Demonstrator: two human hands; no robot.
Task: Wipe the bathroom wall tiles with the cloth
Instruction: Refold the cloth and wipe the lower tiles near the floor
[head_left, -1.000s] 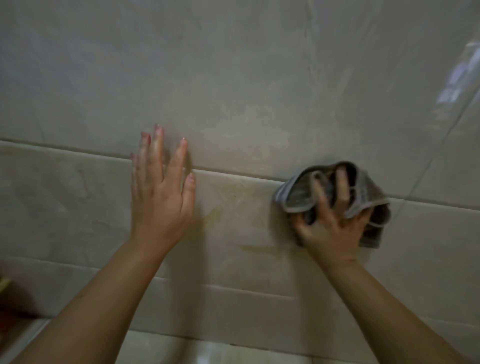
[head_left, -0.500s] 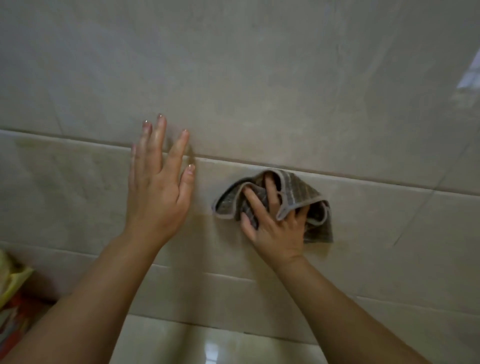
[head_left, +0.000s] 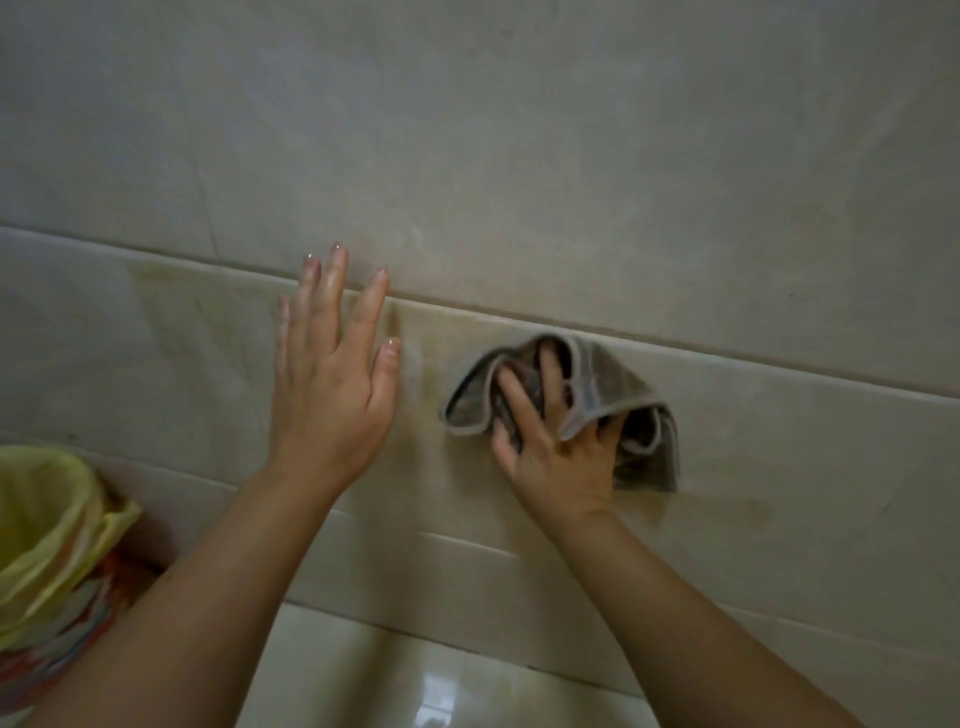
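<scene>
Head view: we wipe the wall tiles (head_left: 519, 156), job partly done.
Our left hand (head_left: 327, 395) lies flat, fingers straight, holding nothing; our right hand (head_left: 556, 452) presses the bunched cloth (head_left: 597, 384) below the grout line, fingers curled into it. Yellowish streaks (head_left: 426, 374) between them suggest plenty remains.

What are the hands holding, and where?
The right hand grips the grey cloth by its bunched middle, fingers curled into the folds. The left hand holds nothing.
</scene>
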